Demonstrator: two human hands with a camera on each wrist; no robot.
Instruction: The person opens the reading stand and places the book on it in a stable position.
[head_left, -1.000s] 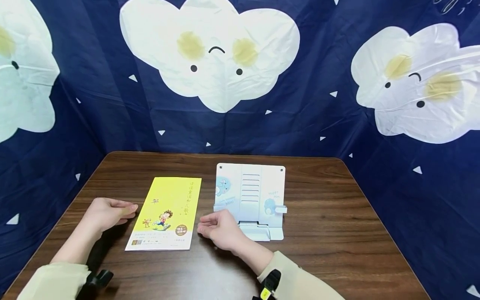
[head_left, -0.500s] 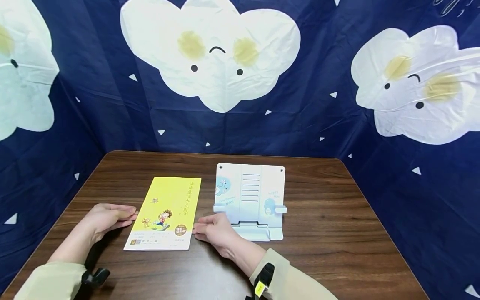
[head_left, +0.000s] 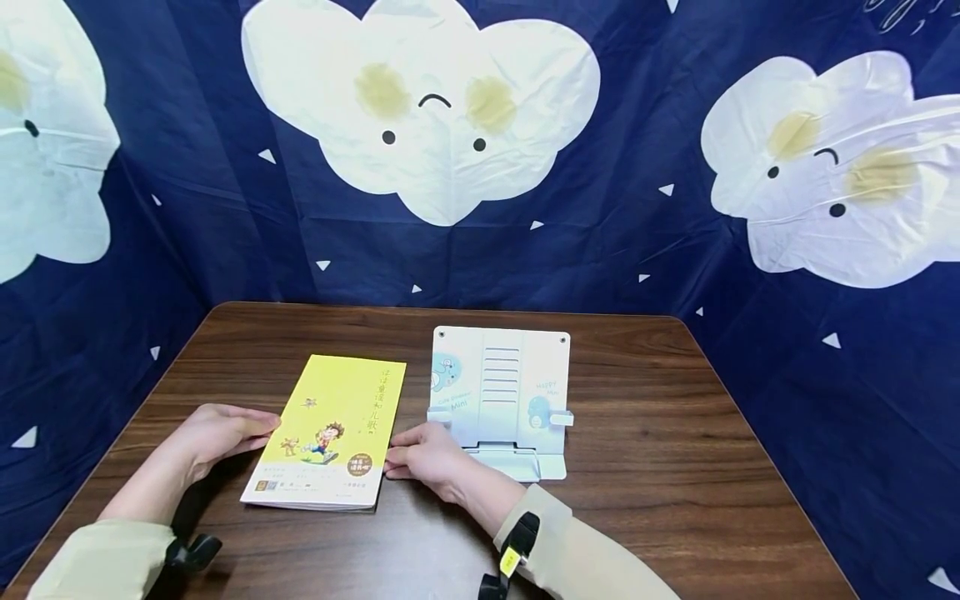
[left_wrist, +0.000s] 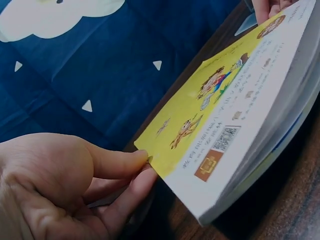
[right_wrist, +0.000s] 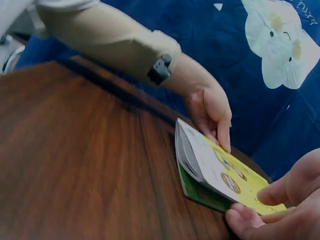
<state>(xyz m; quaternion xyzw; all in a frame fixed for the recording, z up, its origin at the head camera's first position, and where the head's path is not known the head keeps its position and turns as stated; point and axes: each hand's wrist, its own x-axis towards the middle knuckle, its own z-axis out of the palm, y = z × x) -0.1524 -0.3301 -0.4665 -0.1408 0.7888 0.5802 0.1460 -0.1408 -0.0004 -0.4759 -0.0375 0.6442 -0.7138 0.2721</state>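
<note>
A yellow paperback book (head_left: 330, 417) with a cartoon of a running child lies between the two hands, lifted slightly off the table. My left hand (head_left: 217, 437) pinches its left edge, thumb on the cover and fingers beneath, as the left wrist view shows. At the opposite edge, my right hand (head_left: 431, 458) grips the book with thumb and fingers, seen also in the right wrist view. The loose pages (left_wrist: 280, 120) spread a little along the near edge. Just past the right hand stands a white and pale-blue book stand (head_left: 498, 392) with dinosaur prints.
The dark wood-grain table (head_left: 637, 500) extends to both sides and in front of the hands. A navy curtain (head_left: 637, 250) with white cloud shapes closes off the back and sides. Black straps with small devices (head_left: 193, 552) sit on both wrists.
Both hands have come in to the book's edges, the right hand moving left, and taken hold of it. The book has risen and tilted slightly, its near end opening a little. The stand has stayed put.
</note>
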